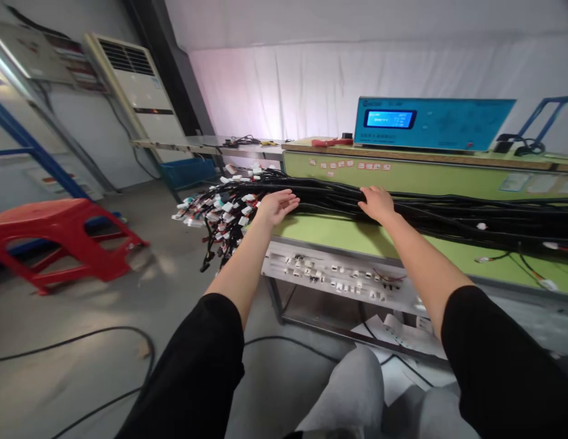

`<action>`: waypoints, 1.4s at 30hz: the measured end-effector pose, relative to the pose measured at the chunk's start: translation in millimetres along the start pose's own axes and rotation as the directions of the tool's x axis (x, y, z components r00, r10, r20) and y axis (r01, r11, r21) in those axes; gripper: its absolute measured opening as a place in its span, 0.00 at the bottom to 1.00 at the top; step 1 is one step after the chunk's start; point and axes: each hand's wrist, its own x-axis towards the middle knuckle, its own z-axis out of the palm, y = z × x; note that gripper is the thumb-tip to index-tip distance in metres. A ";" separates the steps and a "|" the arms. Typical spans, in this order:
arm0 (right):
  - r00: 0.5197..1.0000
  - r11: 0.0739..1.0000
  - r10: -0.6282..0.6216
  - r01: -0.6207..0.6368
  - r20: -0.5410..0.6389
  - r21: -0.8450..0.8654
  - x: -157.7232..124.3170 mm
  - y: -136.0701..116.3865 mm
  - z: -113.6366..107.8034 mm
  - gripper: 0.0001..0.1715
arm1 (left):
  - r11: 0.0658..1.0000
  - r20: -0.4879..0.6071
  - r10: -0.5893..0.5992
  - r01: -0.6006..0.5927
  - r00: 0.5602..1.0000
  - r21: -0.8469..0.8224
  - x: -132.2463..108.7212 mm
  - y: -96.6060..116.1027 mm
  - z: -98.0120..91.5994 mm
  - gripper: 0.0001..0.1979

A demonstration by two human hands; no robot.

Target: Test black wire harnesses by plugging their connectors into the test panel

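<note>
A thick bundle of black wire harnesses [329, 194] lies lengthwise along the green-topped bench [338, 235]. Its left end hangs past the bench edge in a cluster of white connectors [229, 207]. My left hand [278, 207] is at the bundle near that cluster, fingers stretched out and slightly apart, gripping nothing. Farther right, my right hand [378, 204] rests against the bundle's near side. Its thumb and fingers are spread, and they do not close around the wires. Whether either palm touches the cables cannot be made out.
A blue tester with a lit screen [434, 124] stands on the shelf behind the bundle. Small white connectors line a panel [323, 271] below the bench top. A red stool [64, 238] stands at left. Black cable [100, 332] lies across the floor.
</note>
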 end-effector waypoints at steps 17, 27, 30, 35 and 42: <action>0.961 0.959 -0.278 0.277 -0.007 -0.062 -221.0 -73.9 -27.7 0.09 | 0.915 0.038 -0.221 0.221 0.974 -0.338 -25.7 -2.8 -47.8 0.14; 0.716 0.600 -0.220 -0.437 0.663 0.670 -50.8 -194.3 -0.1 0.06 | 0.937 0.213 -0.242 0.285 0.947 -0.204 -31.8 -9.9 -70.5 0.19; 0.755 0.478 -0.188 -0.488 0.628 0.730 -12.5 -209.0 -3.3 0.13 | 0.931 0.058 -0.196 0.204 0.979 -0.303 -30.4 -8.4 -98.4 0.28; 0.869 0.449 -0.226 -0.307 0.440 0.839 25.7 -208.5 -56.9 0.13 | 0.950 -0.145 0.059 -0.100 0.988 -0.295 -23.0 8.4 -115.9 0.19; 0.998 0.432 0.032 -0.061 0.052 0.900 68.1 -193.1 -111.3 0.11 | 0.962 -0.029 0.270 -0.269 0.962 0.039 -48.4 62.9 -84.7 0.16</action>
